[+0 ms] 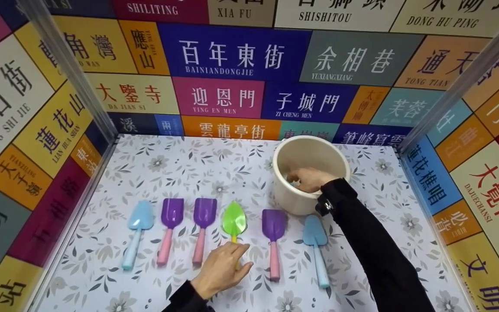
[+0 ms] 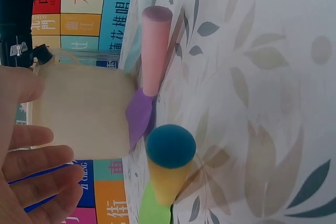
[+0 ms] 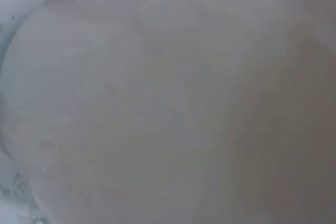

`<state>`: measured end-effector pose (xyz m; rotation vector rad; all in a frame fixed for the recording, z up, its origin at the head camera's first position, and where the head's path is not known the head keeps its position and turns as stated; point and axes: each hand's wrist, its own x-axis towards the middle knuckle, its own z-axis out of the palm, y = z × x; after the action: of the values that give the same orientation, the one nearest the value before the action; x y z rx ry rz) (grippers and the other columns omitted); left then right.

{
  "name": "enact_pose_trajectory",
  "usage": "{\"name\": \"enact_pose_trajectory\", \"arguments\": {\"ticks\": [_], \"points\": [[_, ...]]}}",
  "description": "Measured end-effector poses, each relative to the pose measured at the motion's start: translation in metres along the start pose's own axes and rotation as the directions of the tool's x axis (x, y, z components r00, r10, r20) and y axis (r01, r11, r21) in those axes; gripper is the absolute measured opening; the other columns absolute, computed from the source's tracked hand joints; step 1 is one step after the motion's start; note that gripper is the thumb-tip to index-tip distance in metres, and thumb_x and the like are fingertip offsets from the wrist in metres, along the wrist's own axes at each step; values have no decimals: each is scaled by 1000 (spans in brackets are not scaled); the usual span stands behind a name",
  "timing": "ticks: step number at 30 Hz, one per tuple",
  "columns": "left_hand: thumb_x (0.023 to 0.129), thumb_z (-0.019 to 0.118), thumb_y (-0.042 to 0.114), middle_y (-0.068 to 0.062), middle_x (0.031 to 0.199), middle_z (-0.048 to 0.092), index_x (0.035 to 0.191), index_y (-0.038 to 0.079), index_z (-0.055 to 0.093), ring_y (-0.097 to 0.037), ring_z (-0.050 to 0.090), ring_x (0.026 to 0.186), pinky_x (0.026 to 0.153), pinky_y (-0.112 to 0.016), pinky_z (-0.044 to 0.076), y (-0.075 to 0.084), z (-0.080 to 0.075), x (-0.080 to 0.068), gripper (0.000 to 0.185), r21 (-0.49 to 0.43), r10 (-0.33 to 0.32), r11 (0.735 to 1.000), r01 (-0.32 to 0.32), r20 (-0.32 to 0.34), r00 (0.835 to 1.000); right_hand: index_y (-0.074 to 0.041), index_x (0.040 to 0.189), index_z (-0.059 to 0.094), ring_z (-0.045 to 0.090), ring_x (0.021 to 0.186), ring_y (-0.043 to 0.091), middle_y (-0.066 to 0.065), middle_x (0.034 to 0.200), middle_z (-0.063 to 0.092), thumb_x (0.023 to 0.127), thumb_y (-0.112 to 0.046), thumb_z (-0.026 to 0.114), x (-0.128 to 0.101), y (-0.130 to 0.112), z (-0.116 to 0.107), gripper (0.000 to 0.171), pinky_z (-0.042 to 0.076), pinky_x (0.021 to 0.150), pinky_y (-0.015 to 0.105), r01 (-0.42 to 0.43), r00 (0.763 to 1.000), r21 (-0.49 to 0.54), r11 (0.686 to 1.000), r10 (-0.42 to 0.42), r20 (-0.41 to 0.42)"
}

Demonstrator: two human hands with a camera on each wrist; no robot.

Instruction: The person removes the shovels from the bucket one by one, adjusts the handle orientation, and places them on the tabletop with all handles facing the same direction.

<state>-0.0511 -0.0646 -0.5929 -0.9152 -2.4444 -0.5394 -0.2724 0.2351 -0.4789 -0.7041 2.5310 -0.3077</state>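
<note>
My right hand [image 1: 310, 178] reaches down into a cream bucket [image 1: 295, 201]; its fingertips are partly hidden, and whether they hold anything is unclear. Only the blurred bucket wall [image 3: 131, 103] fills most of the right wrist view. Over the handle of a green trowel [image 1: 234, 219] hovers my left hand [image 1: 221, 269]. In the left wrist view that hand's fingers [image 2: 42, 161] are loosely bent and apart from the trowel's yellow, blue-ended handle [image 2: 168, 174]. A purple shovel with a pink handle [image 1: 274, 262] lies just right of the left hand.
Left of the green trowel lie two purple shovels [image 1: 205, 212] [image 1: 172, 213] and a light blue trowel [image 1: 141, 216]. Another light blue trowel [image 1: 314, 232] lies in front of the bucket. Sign-covered panels [image 1: 238, 52] enclose the flowered tabletop [image 1: 180, 167] at the back and sides.
</note>
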Motion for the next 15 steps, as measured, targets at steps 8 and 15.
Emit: {"name": "enact_pose_trajectory", "arguments": {"ticks": [8, 15], "points": [[85, 86, 30, -1, 101, 79, 116, 8, 75, -15, 74, 89, 77, -26, 62, 4, 4, 1, 40, 9, 6, 1000, -6, 1, 1000, -4, 123, 74, 62, 91, 27, 15, 100, 73, 87, -9, 66, 6, -2, 6, 37, 52, 79, 36, -89, 996, -28, 996, 90, 18], [85, 85, 30, -2, 100, 79, 115, 8, 75, -16, 74, 89, 78, -26, 62, 7, 5, 1, 38, 2, 8, 1000, -8, 10, 1000, -4, 122, 74, 62, 95, 31, 19, 104, 73, 87, -11, 69, 7, -3, 9, 36, 55, 87, 43, -120, 993, -49, 991, 121, 2]]}}
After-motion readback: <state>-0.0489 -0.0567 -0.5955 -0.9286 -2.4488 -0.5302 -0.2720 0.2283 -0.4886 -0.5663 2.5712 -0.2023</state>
